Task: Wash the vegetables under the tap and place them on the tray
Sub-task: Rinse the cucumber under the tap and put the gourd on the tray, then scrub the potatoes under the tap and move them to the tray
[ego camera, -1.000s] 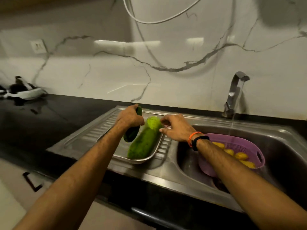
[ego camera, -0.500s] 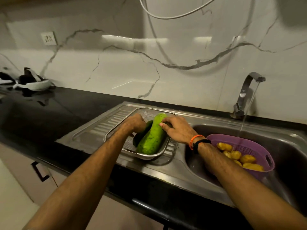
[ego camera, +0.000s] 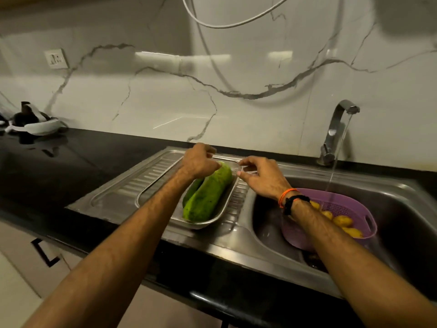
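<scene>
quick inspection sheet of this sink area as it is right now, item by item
surface: black counter with steel sink and ribbed drainboard.
job's things: large green gourd and a darker vegetable lie in the steel tray; purple colander of potatoes sits under the running tap.
clutter: black and white item far left on the counter.
grippers: left hand and right hand above the tray's far end, gripping nothing.
cables: white cable loops on the wall.
surroundings: marble wall, socket.
</scene>
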Motion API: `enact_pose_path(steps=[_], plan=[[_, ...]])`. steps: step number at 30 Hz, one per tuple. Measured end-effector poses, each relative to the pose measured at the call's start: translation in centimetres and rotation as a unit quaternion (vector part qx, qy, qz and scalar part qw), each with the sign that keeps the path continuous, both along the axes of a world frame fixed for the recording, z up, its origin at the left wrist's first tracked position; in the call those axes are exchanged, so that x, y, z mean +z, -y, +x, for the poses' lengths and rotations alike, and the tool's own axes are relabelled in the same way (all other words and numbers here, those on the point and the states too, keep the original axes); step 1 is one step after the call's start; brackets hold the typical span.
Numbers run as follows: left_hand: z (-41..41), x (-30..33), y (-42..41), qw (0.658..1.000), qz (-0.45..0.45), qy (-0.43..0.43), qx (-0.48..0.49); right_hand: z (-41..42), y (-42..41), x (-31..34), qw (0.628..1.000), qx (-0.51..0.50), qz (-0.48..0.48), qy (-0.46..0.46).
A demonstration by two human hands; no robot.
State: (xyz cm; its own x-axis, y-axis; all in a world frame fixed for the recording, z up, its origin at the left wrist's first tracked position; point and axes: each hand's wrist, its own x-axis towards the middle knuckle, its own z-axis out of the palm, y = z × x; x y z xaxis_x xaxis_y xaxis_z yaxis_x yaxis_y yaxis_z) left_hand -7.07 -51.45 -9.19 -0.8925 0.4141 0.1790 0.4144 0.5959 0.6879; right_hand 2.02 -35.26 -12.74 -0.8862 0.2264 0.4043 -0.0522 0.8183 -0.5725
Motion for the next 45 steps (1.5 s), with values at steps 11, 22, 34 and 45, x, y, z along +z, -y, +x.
enact_pose_path(steps=[11,22,34,45], plan=[[4.3,-4.9,-12.8,0.993,-0.03,0.011,-0.114,8.2,-12.1,-1.3,0.987,-0.14,-0.043,0.07],[5.3,-11.6,-22.2,0.976,-0.13,0.055,-0.166,10.7,-18.9,-7.9,0.956,-0.21,-0.045,0.202],[6.8,-16.1,-29.4,0.955,-0.249,0.036,-0.159,9.2,-21.6,-10.8,0.941,-0.204,-0.046,0.267],[7.3,-18.4,-31.0,0.978,-0.166,0.063,-0.106,9.0,-21.8,-11.0,0.94,-0.205,-0.053,0.268]])
